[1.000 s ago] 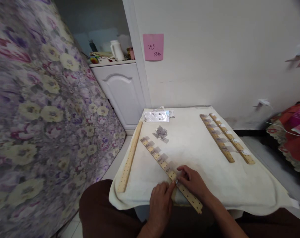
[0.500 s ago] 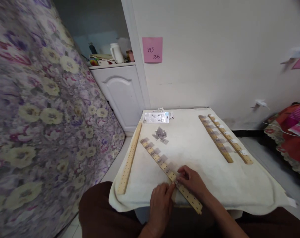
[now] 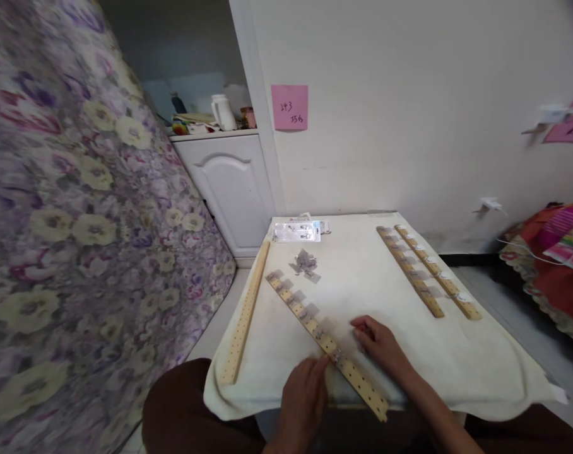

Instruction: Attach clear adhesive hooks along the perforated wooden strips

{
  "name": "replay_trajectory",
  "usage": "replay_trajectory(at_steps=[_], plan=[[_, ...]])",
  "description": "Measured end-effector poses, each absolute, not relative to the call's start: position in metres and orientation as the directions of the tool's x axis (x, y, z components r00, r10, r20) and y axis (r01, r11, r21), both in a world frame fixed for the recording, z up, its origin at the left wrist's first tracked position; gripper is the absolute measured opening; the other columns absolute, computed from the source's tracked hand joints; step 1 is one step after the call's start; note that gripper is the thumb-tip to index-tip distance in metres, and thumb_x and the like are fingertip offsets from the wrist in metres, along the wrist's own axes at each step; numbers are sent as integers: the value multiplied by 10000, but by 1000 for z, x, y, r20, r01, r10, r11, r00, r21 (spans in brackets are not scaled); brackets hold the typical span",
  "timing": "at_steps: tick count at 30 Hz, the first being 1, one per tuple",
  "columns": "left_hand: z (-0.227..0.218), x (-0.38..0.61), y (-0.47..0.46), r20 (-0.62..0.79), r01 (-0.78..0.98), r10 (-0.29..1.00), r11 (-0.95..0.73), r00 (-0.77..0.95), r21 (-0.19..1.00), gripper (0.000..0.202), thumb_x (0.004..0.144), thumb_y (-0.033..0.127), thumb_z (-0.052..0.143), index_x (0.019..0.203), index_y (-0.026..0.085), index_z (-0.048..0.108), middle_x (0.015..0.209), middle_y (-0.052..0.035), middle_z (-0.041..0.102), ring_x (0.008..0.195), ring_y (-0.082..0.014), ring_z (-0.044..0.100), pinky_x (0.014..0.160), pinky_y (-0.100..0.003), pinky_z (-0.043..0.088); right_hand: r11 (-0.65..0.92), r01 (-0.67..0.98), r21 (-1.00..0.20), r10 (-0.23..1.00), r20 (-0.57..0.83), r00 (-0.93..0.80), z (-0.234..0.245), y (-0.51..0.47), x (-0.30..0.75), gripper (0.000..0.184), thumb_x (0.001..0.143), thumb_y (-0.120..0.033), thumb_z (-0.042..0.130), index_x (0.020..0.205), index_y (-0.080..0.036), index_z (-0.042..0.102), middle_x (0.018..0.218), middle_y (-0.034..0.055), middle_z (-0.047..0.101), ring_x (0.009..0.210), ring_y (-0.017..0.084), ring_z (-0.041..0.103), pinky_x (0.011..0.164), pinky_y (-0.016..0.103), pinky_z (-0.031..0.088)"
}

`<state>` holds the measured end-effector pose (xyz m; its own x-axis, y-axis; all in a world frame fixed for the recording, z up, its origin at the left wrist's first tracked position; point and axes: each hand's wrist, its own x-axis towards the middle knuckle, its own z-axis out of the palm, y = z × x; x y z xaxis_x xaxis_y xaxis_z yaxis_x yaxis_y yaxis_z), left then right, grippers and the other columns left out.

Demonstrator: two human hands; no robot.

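A perforated wooden strip [image 3: 360, 382] lies slantwise across the pale cloth, its near end jutting past the table's front edge. Small metallic fittings with clear tabs stand in a row along its upper part. My left hand [image 3: 305, 389] has curled fingers at the strip's left edge, gripping it beside the lowest fitting [image 3: 337, 358]. Right of the strip and apart from it, my right hand [image 3: 378, 343] hovers with loosely bent fingers and nothing visible in them. A small heap of similar clear and metal pieces [image 3: 305, 261] sits farther back.
Another perforated strip [image 3: 242, 321] lies at the left of the table. Two strips with fittings, one brown [image 3: 412, 274] and one carrying white pieces [image 3: 450, 287], lie at the right. A clear blister pack [image 3: 296, 231] is at the back left, near the wall.
My right hand has drawn away from the lowest fitting to the right. That fitting stays on the strip, with my left hand still beside it. The view has tilted up slightly.
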<state>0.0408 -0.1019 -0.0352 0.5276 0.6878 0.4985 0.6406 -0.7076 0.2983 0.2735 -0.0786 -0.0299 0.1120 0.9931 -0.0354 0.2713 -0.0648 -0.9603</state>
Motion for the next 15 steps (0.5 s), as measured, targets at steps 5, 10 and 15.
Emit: replay_trajectory(at_steps=[5,10,15], plan=[[-38,38,-89,555,663,675,-699,486,270,303,854,114,427,1120,210,535,880,-49,623,791,-164,585,689,-270,488,-29,392,-920,988,33,152,-27,-36,288,220,796,-352,527,887,-170,611,672,-5,601,577,142,547,558,256,429],[-39,41,-91,479,719,716,-658,508,222,288,818,98,419,1037,230,551,755,-20,571,701,-154,556,595,-242,438,23,584,-812,989,104,107,-21,25,274,177,801,-312,529,850,-176,630,745,11,619,708,161,565,664,264,433],[-48,45,-92,498,775,726,-612,474,154,269,778,97,432,950,256,563,692,-8,526,628,-154,519,545,-251,390,-38,665,-746,983,91,159,-19,75,243,232,744,-312,625,943,-193,625,874,24,573,760,157,537,687,264,375]])
